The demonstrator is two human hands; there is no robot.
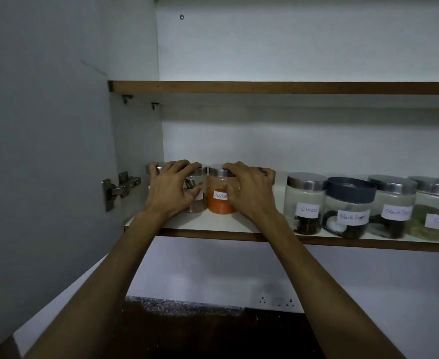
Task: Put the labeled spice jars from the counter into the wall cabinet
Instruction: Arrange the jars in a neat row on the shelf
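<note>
Orange powder marks the red chilli jar (221,195), standing on the shelf (213,224) between my hands. Left hand (171,187) spreads over a neighbouring jar (196,193); right hand (249,190) curls round another's lid. I risk knocking jars together.

Lower shelf (208,224), white top w/ brown edge, runs across mid-frame. Left part: orange-powder jar (219,193), clear jar (196,193) touching its left side. Right part, in a row: Cloves jar (306,203), dark-lidded Black Pepper jar (349,208), 2 more labeled jars, text blurred. Upper shelf (265,87) above.
</note>
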